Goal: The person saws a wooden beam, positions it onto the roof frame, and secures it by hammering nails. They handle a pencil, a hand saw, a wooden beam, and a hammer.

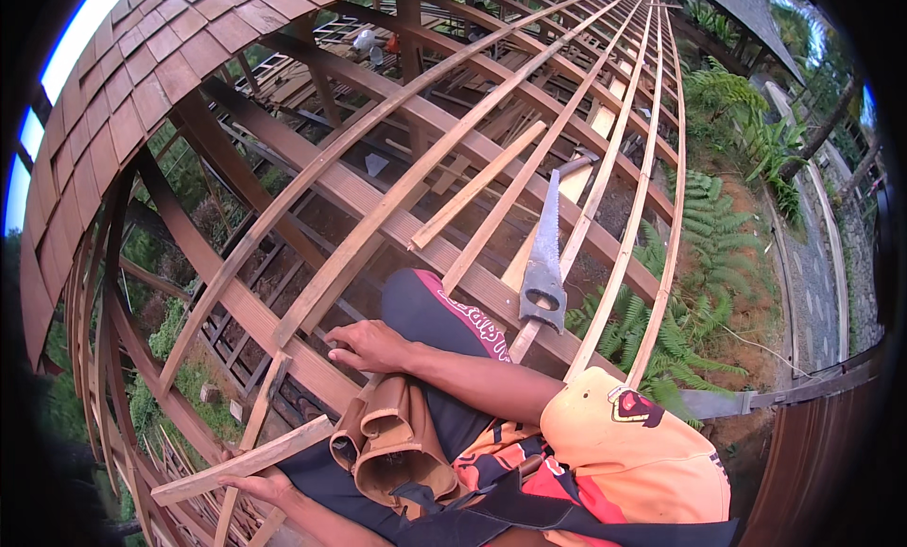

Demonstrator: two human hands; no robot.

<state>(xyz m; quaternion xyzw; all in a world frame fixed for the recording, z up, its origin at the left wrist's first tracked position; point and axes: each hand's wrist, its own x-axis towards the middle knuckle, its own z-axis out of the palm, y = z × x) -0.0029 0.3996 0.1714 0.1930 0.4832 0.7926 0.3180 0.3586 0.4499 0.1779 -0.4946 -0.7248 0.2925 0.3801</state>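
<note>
My left hand (pixel 263 487), at the lower left, grips a short wooden batten offcut (pixel 244 460) from below. The piece lies tilted across the roof battens there. Across my lap reaches my right arm. My right hand (pixel 367 347) is beside my knee, over a thick rafter (pixel 326 372), its fingers loosely bent and apart with nothing visible in them. Just below that hand sits a brown leather tool pouch (pixel 406 462) at my waist. A hand saw (pixel 543 273) lies on the battens to the right of my knee, blade pointing away. Beyond its tip rests a hammer (pixel 578 162).
Long thin battens (pixel 416 179) cross the thick rafters, with open gaps to the ground below. A loose batten piece (pixel 480 183) lies on them ahead. Wooden shingles (pixel 151 70) cover the upper left. Ferns (pixel 704 230) and a stone path (pixel 817 254) lie below right.
</note>
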